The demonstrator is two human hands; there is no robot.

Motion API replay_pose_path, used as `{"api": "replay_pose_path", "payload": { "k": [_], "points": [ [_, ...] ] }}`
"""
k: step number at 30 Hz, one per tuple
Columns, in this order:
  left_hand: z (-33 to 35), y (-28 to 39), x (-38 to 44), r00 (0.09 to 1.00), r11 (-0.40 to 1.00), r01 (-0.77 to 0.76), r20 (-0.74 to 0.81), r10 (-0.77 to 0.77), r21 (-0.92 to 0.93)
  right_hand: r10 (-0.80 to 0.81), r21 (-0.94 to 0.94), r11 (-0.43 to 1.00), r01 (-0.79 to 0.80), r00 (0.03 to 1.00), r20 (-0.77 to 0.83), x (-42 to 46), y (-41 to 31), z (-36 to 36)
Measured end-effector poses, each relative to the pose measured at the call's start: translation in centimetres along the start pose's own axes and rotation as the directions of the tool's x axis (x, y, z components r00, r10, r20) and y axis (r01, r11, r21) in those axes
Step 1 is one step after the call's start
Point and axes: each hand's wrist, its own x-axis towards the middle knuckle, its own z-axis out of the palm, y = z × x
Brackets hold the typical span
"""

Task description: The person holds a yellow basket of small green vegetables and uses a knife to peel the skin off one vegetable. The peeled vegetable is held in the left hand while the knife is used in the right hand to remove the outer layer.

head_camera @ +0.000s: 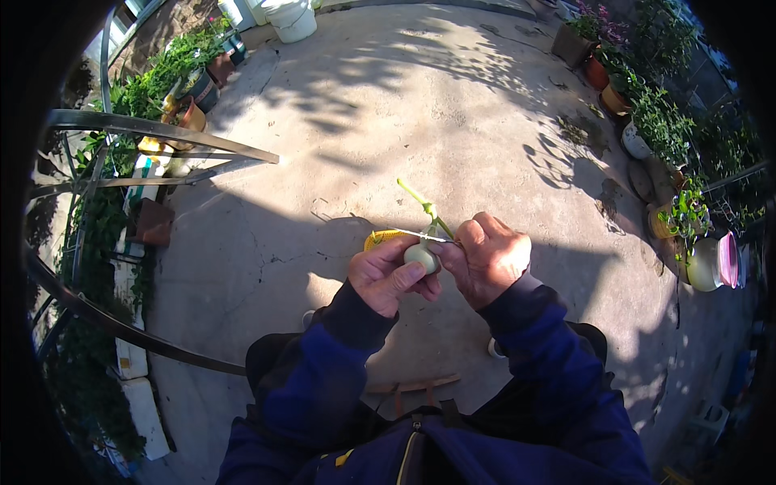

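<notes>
My left hand [388, 273] grips a small, round, pale green vegetable [420, 259] between thumb and fingers; its exact kind is unclear. A green stalk [429, 210] with a swollen joint rises from its top and slants up to the left. My right hand [488, 254] is closed around a thin, bright blade [419, 234], probably a small knife, whose handle is hidden in the fist. The blade lies across the base of the stalk, just above the round part. Partly covered by my left hand, a yellow perforated basket [381, 238] shows beyond it.
Curved metal bars [151, 339] reach in from the left. Potted plants [203, 91] and white foam boxes [145, 418] line that side. More pots [636, 142] stand at right. A white bucket [291, 19] is at the far end of the concrete floor [364, 121].
</notes>
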Motion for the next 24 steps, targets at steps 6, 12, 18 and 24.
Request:
{"api": "replay_pose_path", "payload": {
  "k": [6, 12, 18, 24],
  "points": [
    [-0.5, -1.0, 0.1, 0.996, 0.995, 0.001, 0.084, 0.007, -0.103, -0.021, 0.028, 0.999, 0.023, 0.998, -0.055, -0.2, 0.0, -0.5],
    [1.3, -0.2, 1.5, 0.984, 0.978, -0.002, 0.174, 0.039, -0.211, 0.055, -0.004, 0.998, -0.055, 0.995, -0.086, 0.0, 0.2, -3.4],
    [3.9, 1.7, 3.6, 0.977, 0.992, -0.040, 0.202, 0.063, -0.117, 0.000, -0.085, 0.996, -0.013, 0.990, -0.141, 1.7, 1.5, -6.5],
    [5.1, 1.7, 5.2, 0.990, 0.995, -0.097, 0.101, 0.095, 0.017, 0.052, -0.047, 0.997, -0.061, 0.982, -0.180, 1.4, 2.9, -5.9]
  ]
}}
